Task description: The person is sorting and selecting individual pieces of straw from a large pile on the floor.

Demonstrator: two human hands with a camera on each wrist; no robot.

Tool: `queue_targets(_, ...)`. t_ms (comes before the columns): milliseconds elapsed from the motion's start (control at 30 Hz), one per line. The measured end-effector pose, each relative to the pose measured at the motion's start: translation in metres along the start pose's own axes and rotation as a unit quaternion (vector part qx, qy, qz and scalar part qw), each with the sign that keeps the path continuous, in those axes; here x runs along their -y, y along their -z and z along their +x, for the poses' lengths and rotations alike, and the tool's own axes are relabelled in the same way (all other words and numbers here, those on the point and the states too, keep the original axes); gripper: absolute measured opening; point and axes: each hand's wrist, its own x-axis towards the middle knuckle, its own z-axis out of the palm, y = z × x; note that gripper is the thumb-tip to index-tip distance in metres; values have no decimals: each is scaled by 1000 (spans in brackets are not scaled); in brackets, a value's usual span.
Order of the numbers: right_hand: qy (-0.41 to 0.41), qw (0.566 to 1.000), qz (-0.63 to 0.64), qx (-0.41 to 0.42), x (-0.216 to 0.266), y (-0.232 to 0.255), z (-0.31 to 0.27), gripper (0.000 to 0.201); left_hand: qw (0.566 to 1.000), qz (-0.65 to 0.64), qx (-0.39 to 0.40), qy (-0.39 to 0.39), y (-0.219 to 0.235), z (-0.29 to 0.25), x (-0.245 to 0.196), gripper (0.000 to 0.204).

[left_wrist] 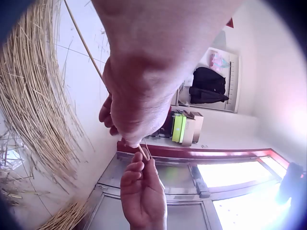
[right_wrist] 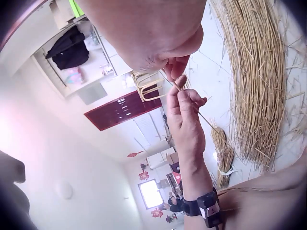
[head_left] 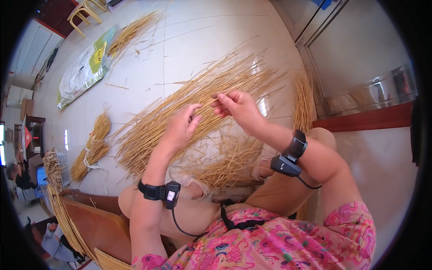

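The big loose heap of straw (head_left: 189, 112) spread over the tiled floor (head_left: 148, 63) is the largest hazard: the stalks lie fanned and crossed, so I judge a careless pull could drag neighbours out and tangle the pile, or a foot or knee shifting on it could crush them. Nearer in, a smaller jumble of short, broken pieces (head_left: 229, 164) lies by the knees, where good stalks might easily get mixed in. The single stalk (left_wrist: 86, 48) sits between both hands, held up above the heap; it is thin and dry, and I reckon too hard a bend or a twist between the two grips would snap or split it. The left hand (head_left: 180, 128) has its grip closed to a pinch, thumb against fingertips on the stalk, and the right hand (head_left: 238, 108) pinches it likewise with curled fingers just beside the left. By count: one large heap, one tied bundle (head_left: 92, 150) well to the left, another loose sheaf (head_left: 130, 31) farther off by one printed sack (head_left: 83, 67), one yellow stool (head_left: 85, 11), two hands, one stalk in work.
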Motion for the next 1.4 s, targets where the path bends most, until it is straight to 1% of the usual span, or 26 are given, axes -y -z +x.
queue_targets(33, 3, 1000, -23, 9, -1, -1, -1, 22, 1000, -5, 0, -13, -1, 1, -2, 22)
queue_targets(67, 6, 999, -46, 19, -1, -2, -2, 21, 1000, -6, -5, 3, -1, 2, -3, 21)
queue_targets(167, 68, 997, -30, -16, 7, 3, -1, 20, 999, -16, -19, 39, 0, 3, 1, 18)
queue_targets(233, 70, 996, 27, -50, 14, 8, 1, 19, 998, -34, -29, 49, 1, 3, 9, 17)
queue_targets(267, 71, 994, 55, -68, 16, 10, 3, 19, 998, -18, -22, 50, 2, 2, 9, 17)
queue_targets(300, 79, 993, 46, -78, 15, 13, 6, 20, 999, -2, -14, 51, 5, 1, 7, 17)
queue_targets(333, 64, 994, 40, -73, 14, 12, 5, 21, 998, 14, -6, 53, 7, 1, 5, 17)
queue_targets(433, 28, 998, 23, -45, 10, 3, -2, 23, 995, -44, -77, -40, -1, 4, 1, 17)
queue_targets(500, 11, 1000, 13, -14, 5, -5, -8, 24, 996, -50, -74, -31, 0, 6, -8, 18)
queue_targets(600, 12, 999, -34, 0, 2, -10, -15, 25, 995, -63, -80, -18, -1, 9, -15, 17)
queue_targets(667, 14, 1000, -28, 0, -2, -10, -14, 25, 992, -97, -84, -3, -2, 10, -16, 17)
queue_targets(733, 14, 1000, -14, 2, -2, -10, -13, 25, 984, -155, -83, 19, -5, 11, -14, 16)
queue_targets(833, 7, 1000, 8, 0, -1, -10, -13, 25, 954, -265, -110, 89, -12, 12, -7, 14)
queue_targets(933, -9, 1000, 6, -16, -1, -7, -11, 24, 951, -243, -157, 105, -5, 16, 2, 14)
queue_targets(1033, -17, 1000, 1, -25, 0, -5, -11, 23, 925, -300, -210, 103, 1, 18, 0, 14)
queue_targets(1133, -21, 999, 6, -36, -3, -2, -10, 23, 913, -334, -215, 93, 9, 17, 8, 16)
queue_targets(1233, -22, 998, 29, -51, -5, 3, -4, 23, 912, -299, -241, 142, 20, 13, 10, 18)
queue_targets(1333, -19, 995, 58, -75, -5, 10, 2, 22, 863, -386, -282, 161, 26, 8, 11, 20)
queue_targets(1400, -9, 992, 68, -102, -6, 14, 6, 22, 867, -352, -308, 170, 36, 5, 23, 20)
